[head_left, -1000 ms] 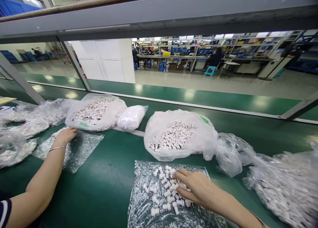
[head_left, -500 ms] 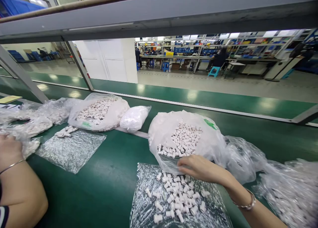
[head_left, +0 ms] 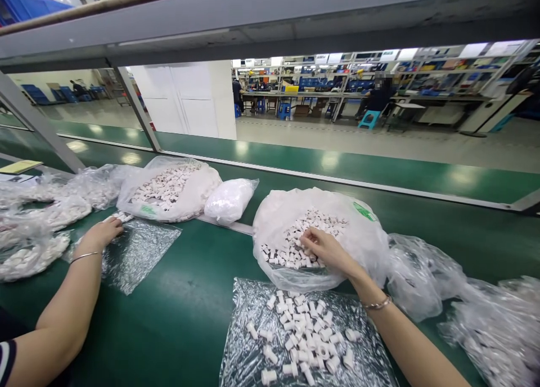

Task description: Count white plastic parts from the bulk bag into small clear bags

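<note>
My right hand (head_left: 323,249), with a bracelet at its wrist, is over the open mouth of a large clear plastic bag (head_left: 274,212) full of small white plastic fittings (head_left: 291,257). Its fingers are curled together against the fittings; what they pinch, if anything, is hidden. Below the bag, a loose heap of white flanged tube fittings (head_left: 304,333) lies on a crinkled silvery sheet (head_left: 240,302). My left hand is out of view.
A co-worker's hand (head_left: 103,232) on the left touches white pieces on another silvery sheet (head_left: 143,252). Filled bags (head_left: 202,190) line the back, with a small white bag (head_left: 232,198) between. More clear bags (head_left: 498,325) lie right. A shelf beam (head_left: 270,21) crosses above.
My right hand has moved up from the bag's near edge onto the fittings inside. The co-worker's hand has shifted right, from the clear bags to the pieces on their sheet.
</note>
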Action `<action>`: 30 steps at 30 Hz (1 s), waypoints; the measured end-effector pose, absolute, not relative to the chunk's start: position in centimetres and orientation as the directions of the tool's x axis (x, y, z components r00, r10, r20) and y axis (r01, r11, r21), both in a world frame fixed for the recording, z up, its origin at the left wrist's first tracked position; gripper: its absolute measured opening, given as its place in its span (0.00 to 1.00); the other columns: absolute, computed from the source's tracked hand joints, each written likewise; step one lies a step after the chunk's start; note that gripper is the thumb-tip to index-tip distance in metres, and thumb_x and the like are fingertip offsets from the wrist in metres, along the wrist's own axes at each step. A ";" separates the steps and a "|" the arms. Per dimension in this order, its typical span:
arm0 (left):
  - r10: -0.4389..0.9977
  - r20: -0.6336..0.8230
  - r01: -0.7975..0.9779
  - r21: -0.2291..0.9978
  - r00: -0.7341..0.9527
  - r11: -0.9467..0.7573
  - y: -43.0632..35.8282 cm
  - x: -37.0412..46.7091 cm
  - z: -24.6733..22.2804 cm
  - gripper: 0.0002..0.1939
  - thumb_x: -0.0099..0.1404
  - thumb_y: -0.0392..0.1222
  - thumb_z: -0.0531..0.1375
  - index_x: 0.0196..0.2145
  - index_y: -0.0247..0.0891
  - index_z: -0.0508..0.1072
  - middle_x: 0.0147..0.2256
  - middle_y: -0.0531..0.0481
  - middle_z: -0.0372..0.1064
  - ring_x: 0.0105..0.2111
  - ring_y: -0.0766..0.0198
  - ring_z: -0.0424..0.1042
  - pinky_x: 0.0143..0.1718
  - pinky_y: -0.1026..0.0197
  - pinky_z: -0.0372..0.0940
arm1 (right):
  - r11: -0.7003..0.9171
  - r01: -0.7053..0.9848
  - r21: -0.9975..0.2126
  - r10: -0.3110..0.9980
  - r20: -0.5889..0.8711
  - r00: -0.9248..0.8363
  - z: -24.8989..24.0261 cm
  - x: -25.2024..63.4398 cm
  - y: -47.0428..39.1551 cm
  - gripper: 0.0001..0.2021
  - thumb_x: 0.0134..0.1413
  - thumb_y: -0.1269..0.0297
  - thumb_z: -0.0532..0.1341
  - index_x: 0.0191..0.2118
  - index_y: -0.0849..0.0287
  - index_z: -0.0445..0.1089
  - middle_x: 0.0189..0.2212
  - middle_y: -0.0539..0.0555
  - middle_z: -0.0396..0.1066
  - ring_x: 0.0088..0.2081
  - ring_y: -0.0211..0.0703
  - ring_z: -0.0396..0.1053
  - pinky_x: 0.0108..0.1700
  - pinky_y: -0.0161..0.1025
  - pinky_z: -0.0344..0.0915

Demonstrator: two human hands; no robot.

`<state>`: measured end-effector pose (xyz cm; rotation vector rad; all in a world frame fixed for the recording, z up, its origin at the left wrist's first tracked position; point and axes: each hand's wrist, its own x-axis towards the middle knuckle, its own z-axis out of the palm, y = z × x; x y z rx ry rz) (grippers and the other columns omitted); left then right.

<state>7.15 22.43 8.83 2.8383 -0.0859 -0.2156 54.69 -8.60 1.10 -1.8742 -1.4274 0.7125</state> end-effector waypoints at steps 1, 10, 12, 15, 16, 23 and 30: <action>-0.075 -0.145 -0.030 0.288 0.987 -0.957 22.6 7.1 9.1 0.23 0.74 0.36 0.35 0.49 0.37 0.67 0.30 0.55 0.56 0.27 0.78 0.67 0.24 0.72 0.52 | -0.153 0.431 -0.889 0.970 -0.051 0.239 1.4 54.8 -8.8 0.13 0.63 0.52 0.54 0.36 0.56 0.65 0.36 0.54 0.72 0.36 0.44 0.72 0.35 0.38 0.67; -0.114 -0.052 -0.085 0.392 0.992 -0.916 1.8 18.8 -1.5 0.32 0.75 0.48 0.33 0.39 0.33 0.74 0.28 0.48 0.59 0.26 0.71 0.71 0.25 0.65 0.43 | -0.237 0.751 -0.616 0.963 -0.046 0.266 1.1 53.1 -8.4 0.13 0.61 0.52 0.57 0.35 0.58 0.69 0.26 0.51 0.70 0.29 0.43 0.66 0.30 0.37 0.57; -0.119 0.016 -0.114 0.442 0.993 -0.890 -6.3 24.2 -6.3 0.29 0.71 0.59 0.40 0.32 0.49 0.77 0.26 0.47 0.59 0.20 0.66 0.67 0.23 0.65 0.43 | -0.252 0.837 -0.486 0.959 -0.012 0.282 0.5 52.4 -8.1 0.10 0.59 0.57 0.59 0.33 0.57 0.71 0.26 0.52 0.71 0.31 0.44 0.67 0.31 0.37 0.55; -0.096 0.075 -0.119 0.440 0.993 -0.890 -12.5 28.4 -10.1 0.26 0.69 0.61 0.42 0.27 0.60 0.76 0.23 0.49 0.55 0.20 0.59 0.67 0.22 0.65 0.46 | -0.245 0.821 -0.515 0.959 -0.007 0.282 0.3 52.3 -8.1 0.11 0.60 0.55 0.58 0.32 0.57 0.69 0.24 0.51 0.69 0.28 0.42 0.65 0.29 0.36 0.54; -0.069 0.105 -0.108 0.434 0.992 -0.895 -12.7 28.6 -10.4 0.27 0.69 0.60 0.40 0.27 0.59 0.76 0.23 0.49 0.55 0.21 0.58 0.68 0.23 0.65 0.46 | -0.238 0.772 -0.590 0.959 -0.016 0.283 0.5 52.6 -8.2 0.14 0.61 0.53 0.57 0.31 0.57 0.68 0.23 0.50 0.67 0.26 0.40 0.64 0.28 0.36 0.53; -0.012 0.100 -0.048 0.368 0.995 -0.929 -6.7 25.2 -9.7 0.41 0.70 0.56 0.30 0.33 0.24 0.73 0.26 0.45 0.64 0.40 0.69 0.74 0.27 0.60 0.45 | -0.132 0.162 -0.978 0.975 -0.099 0.201 3.3 55.5 -9.6 0.29 0.64 0.37 0.39 0.41 0.55 0.64 0.16 0.41 0.47 0.15 0.34 0.38 0.17 0.34 0.40; -0.079 0.013 -0.079 0.346 0.997 -0.935 -2.0 23.5 -9.9 0.33 0.73 0.51 0.36 0.40 0.19 0.70 0.31 0.49 0.64 0.39 0.76 0.72 0.29 0.63 0.53 | -0.170 0.849 -0.500 0.985 -0.104 0.136 3.4 54.6 -11.2 0.13 0.61 0.51 0.58 0.39 0.56 0.68 0.32 0.53 0.71 0.32 0.45 0.67 0.32 0.38 0.59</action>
